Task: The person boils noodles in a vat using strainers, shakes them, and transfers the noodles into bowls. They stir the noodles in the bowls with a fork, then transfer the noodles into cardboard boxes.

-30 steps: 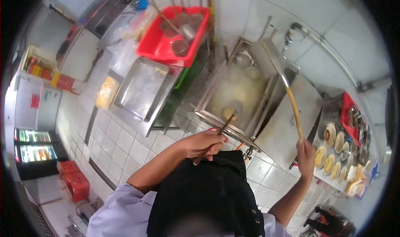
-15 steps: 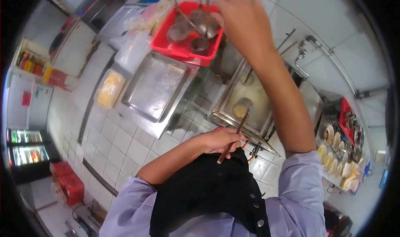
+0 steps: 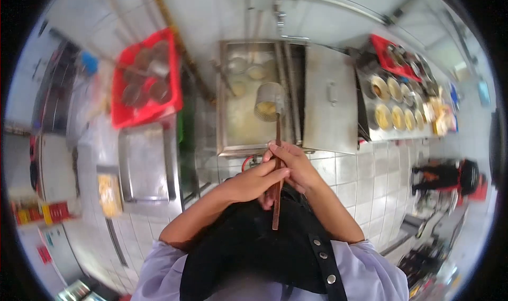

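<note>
A noodle strainer [image 3: 269, 97] with a deep metal basket and a long wooden handle is in my hands. Pale noodles lie in the bottom of its basket, which hangs over the cloudy water of a rectangular boiling tank [image 3: 225, 137]. My left hand [image 3: 256, 182] wraps round the handle in front of my black apron. Just above it, my right hand [image 3: 294, 166] also grips the handle, its fingers overlapping the left ones. More strainer baskets [image 3: 238, 65] stand in the water at the tank's far end.
On the left are a red basin [image 3: 120, 113] with several strainers, a metal tray [image 3: 145, 163] and a bag of yellowish food [image 3: 109, 195]. A steel lid [image 3: 330, 105] lies right of the tank. Farther right stand several bowls [image 3: 382, 117] and another person [image 3: 465, 176].
My right hand has come from the red basin to the strainer's handle, joining my left. The strainer basket looks raised. My view has turned right.
</note>
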`<move>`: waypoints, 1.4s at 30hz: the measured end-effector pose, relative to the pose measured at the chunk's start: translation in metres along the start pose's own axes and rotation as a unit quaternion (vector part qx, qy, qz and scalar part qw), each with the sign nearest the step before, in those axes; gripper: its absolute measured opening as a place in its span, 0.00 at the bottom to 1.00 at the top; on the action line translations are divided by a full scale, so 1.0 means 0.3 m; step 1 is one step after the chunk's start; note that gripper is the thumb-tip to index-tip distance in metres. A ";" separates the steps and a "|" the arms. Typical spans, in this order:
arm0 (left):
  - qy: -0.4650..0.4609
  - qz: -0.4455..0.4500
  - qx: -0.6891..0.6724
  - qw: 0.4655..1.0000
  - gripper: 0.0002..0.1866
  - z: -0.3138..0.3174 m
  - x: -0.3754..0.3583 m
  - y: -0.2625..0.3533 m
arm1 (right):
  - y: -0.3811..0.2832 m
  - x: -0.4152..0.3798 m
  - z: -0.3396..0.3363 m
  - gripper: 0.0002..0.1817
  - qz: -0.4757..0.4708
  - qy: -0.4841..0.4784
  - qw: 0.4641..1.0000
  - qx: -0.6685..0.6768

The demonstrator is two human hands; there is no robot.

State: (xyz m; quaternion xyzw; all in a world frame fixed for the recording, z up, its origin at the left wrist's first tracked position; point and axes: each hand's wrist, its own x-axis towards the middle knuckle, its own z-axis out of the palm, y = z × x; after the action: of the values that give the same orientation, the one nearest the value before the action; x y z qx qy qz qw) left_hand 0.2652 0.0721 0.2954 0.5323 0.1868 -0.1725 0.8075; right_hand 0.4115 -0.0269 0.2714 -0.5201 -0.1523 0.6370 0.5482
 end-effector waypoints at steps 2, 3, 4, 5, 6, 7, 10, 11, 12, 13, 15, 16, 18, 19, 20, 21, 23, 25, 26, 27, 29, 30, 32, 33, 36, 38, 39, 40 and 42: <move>-0.037 -0.043 0.059 0.997 0.15 -0.117 -0.031 0.006 | -0.013 -0.046 -0.042 0.16 -0.042 0.022 0.988 0.144; -0.007 0.102 0.167 0.981 0.10 -0.243 -0.039 -0.037 | -0.030 -0.086 -0.074 0.16 -0.069 0.041 0.979 0.187; 0.055 0.078 0.235 0.967 0.11 -0.395 -0.018 -0.043 | -0.053 -0.135 -0.110 0.18 -0.097 0.060 0.966 0.231; 0.199 0.026 0.082 0.976 0.19 -0.542 -0.016 -0.058 | -0.084 -0.195 -0.134 0.20 -0.114 0.082 0.961 0.239; 0.361 0.039 0.118 0.924 0.15 -0.566 -0.003 0.032 | -0.113 -0.267 -0.168 0.20 -0.133 0.108 0.954 0.247; 0.449 0.052 0.074 0.889 0.17 -0.610 0.017 0.087 | -0.135 -0.326 -0.190 0.21 -0.166 0.136 0.942 0.257; 0.424 0.031 -0.097 0.900 0.35 -0.787 0.113 0.203 | -0.202 -0.464 -0.321 0.21 -0.226 0.232 0.909 0.262; 0.390 0.003 -0.137 0.911 0.35 -0.818 0.160 0.224 | -0.213 -0.508 -0.406 0.22 -0.260 0.232 0.903 0.253; 0.357 -0.025 -0.178 0.917 0.35 -0.840 0.203 0.241 | -0.224 -0.547 -0.499 0.22 -0.292 0.228 0.897 0.243; 0.317 -0.060 -0.190 0.927 0.36 -0.788 0.236 0.288 | -0.243 -0.579 -0.588 0.22 -0.310 0.254 0.889 0.222; 0.305 -0.099 -0.209 0.924 0.37 -0.820 0.302 0.287 | -0.288 -0.623 -0.792 0.21 -0.339 0.282 0.867 0.232; 0.291 -0.136 -0.226 0.919 0.39 -0.822 0.333 0.280 | -0.311 -0.642 -0.909 0.20 -0.350 0.284 0.853 0.263; 0.276 -0.129 -0.219 0.927 0.28 -0.711 0.341 0.284 | -0.360 -0.684 -1.146 0.18 -0.347 0.344 0.824 0.288; 0.349 -0.112 -0.207 0.907 0.21 -0.636 0.355 0.294 | -0.378 -0.707 -1.277 0.16 -0.338 0.396 0.816 0.252; 0.418 -0.096 -0.192 0.883 0.14 -0.572 0.376 0.283 | -0.390 -0.730 -1.420 0.16 -0.329 0.446 0.804 0.214; 0.445 -0.027 -0.108 0.889 0.09 -0.673 0.330 0.134 | -0.397 -0.735 -1.570 0.16 -0.324 0.446 0.806 0.216; 0.418 -0.069 -0.228 0.876 0.06 -0.717 0.287 0.090 | -0.391 -0.716 -1.862 0.19 -0.323 0.485 0.778 0.234; 0.352 -0.176 -0.424 0.816 0.07 -0.623 0.277 0.160 | -0.380 -0.671 -2.106 0.20 -0.310 0.506 0.774 0.223; 0.354 -0.167 -0.376 0.840 0.08 -0.607 0.256 0.132 | -0.364 -0.641 -2.215 0.22 -0.299 0.527 0.767 0.211; 0.356 -0.156 -0.328 0.861 0.08 -0.588 0.256 0.125 | -0.344 -0.607 -2.319 0.23 -0.298 0.537 0.766 0.189; 0.417 -0.127 -0.357 0.826 0.08 -0.388 0.317 0.158 | -0.281 -0.540 -2.489 0.24 -0.290 0.548 0.764 0.175; 0.469 -0.096 -0.382 0.791 0.09 -0.312 0.331 0.168 | -0.246 -0.509 -2.557 0.25 -0.289 0.562 0.759 0.159; 0.428 -0.052 -0.425 0.796 0.10 -0.262 0.316 0.109 | -0.188 -0.474 -2.660 0.26 -0.272 0.573 0.760 0.146; 0.430 -0.019 -0.422 0.798 0.10 -0.224 0.313 0.083 | -0.166 -0.466 -2.697 0.27 -0.270 0.592 0.749 0.123; 0.437 0.040 -0.451 0.777 0.14 -0.101 0.347 0.084 | -0.131 -0.443 -2.799 0.25 -0.271 0.609 0.741 0.085; 0.413 0.085 -0.466 0.778 0.15 -0.039 0.365 0.092 | -0.148 -0.439 -2.820 0.25 -0.266 0.629 0.727 0.065; 0.415 0.085 -0.468 0.775 0.15 -0.008 0.374 0.101 | -0.162 -0.452 -2.832 0.27 -0.261 0.634 0.726 0.059; 0.444 0.084 -0.458 0.766 0.16 0.025 0.398 0.124 | -0.175 -0.456 -2.852 0.27 -0.259 0.632 0.728 0.057; 0.473 0.082 -0.449 0.753 0.16 0.054 0.416 0.142 | -0.203 -0.465 -2.886 0.27 -0.282 0.617 0.733 0.051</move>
State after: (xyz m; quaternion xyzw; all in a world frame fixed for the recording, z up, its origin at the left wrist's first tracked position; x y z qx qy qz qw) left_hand 0.3959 0.0632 0.2746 0.1350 0.5564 0.2721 0.7734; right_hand 1.1428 -0.4506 0.0297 -0.7028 0.1123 -0.0006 0.7025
